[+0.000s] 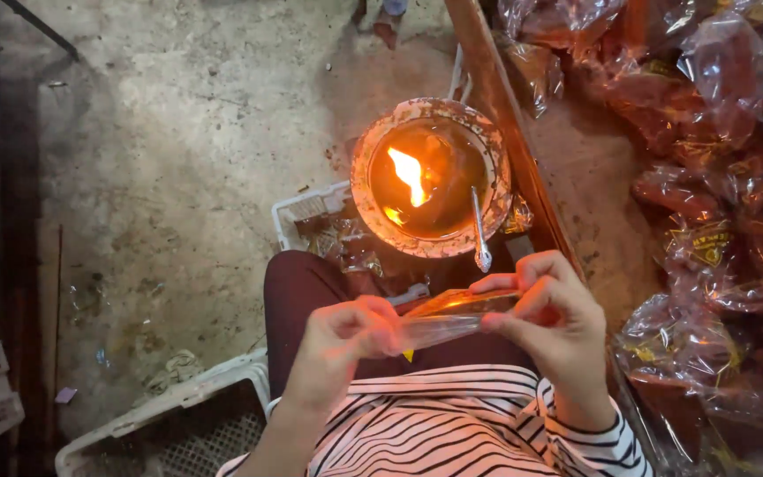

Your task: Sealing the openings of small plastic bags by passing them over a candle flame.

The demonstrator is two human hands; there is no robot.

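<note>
Concrete floor, grey and stained, fills the left of the view from above. To the right, a heap of clear plastic packets holding dark reddish-brown blocks lies piled, too many and too overlapped to count. Two white plastic crates show: one at the lower left beside the person's knee, one partly hidden under a round metal bowl. That single bowl holds amber liquid with one flame burning in it, and one thin metal tool rests across its rim. Below the bowl, the seated person in a striped top holds one small clear packet over the lap, just in front of the body. Left hand pinches the packet's left end in a closed grip. Right hand clasps its right end, thumb below and fingers curled over the top edge.
</note>
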